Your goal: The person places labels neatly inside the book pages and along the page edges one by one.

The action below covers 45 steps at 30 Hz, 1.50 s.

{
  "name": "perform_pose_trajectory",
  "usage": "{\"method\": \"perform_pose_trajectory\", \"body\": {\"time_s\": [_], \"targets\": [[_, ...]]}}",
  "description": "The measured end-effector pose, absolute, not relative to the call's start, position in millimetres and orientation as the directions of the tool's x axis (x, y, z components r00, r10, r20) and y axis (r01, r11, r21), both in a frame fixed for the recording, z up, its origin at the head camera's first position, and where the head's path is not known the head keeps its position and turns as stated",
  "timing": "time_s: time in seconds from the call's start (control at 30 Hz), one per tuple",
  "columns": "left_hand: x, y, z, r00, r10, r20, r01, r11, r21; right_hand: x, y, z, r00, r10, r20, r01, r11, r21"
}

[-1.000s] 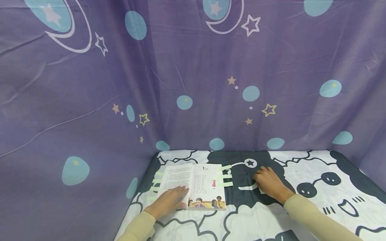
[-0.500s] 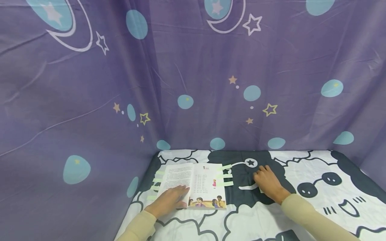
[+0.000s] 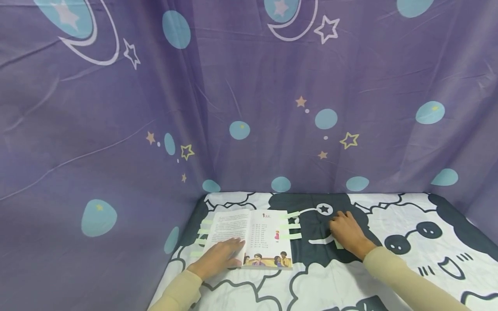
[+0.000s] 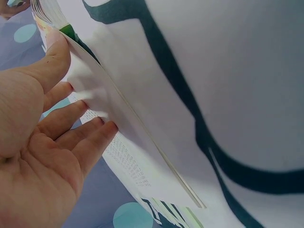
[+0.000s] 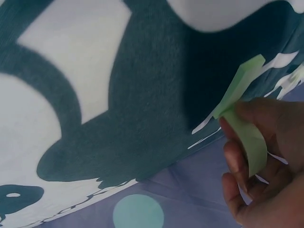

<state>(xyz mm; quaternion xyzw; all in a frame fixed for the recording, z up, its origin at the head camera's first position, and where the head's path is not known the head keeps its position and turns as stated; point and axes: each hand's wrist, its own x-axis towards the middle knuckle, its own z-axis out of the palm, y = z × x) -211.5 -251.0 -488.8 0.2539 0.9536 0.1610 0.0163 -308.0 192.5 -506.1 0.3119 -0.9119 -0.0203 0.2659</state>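
An open book (image 3: 267, 235), with printed text and a coloured picture along the bottom of its right page, lies on the patterned cloth. My left hand (image 3: 219, 255) rests on the lower left page with fingers extended; in the left wrist view the thumb (image 4: 58, 50) lies at the book's bottom edge. To the right of the book, my right hand (image 3: 348, 233) is at a light green sticky-note pad (image 5: 243, 83). Its thumb and fingers pinch a curled green sticky-note strip (image 5: 254, 145), which bends away from the pad. In the head view the hand hides most of the pad.
Pale green tabs stick out from the book's right edge (image 3: 294, 236) and left edge (image 3: 198, 242). Beneath everything spreads a black-and-white cartoon cloth (image 3: 330, 285). Purple curtains (image 3: 272, 108) with moons and stars hang behind and at both sides.
My right hand has shifted slightly to the right, and a piece of green now shows below it. The left hand and book stay in place; the head view moves slightly.
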Motion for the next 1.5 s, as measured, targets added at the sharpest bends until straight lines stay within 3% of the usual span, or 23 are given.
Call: {"method": "perform_pose_trajectory", "body": {"time_s": [0.3,0.7,1.27,1.5], "targets": [[-215,-249,-489,-0.877,0.479,0.026,0.465,0.834,0.296,-309,189,-508,-0.652,-0.598,0.466,-0.521,0.8,0.298],[-212,-250,-488,-0.867,0.496,0.054,0.489,0.822,0.291,-321,202,-501,-0.714,-0.543,0.442,-0.595,0.803,0.025],[-211,-251,-491,-0.867,0.494,0.059,0.487,0.82,0.3,-323,211,-504,-0.698,-0.509,0.504,-0.626,0.775,-0.084],[-210,-251,-489,-0.866,0.496,0.055,0.489,0.82,0.298,-320,204,-503,-0.694,-0.482,0.535,-0.601,0.797,-0.06]]}}
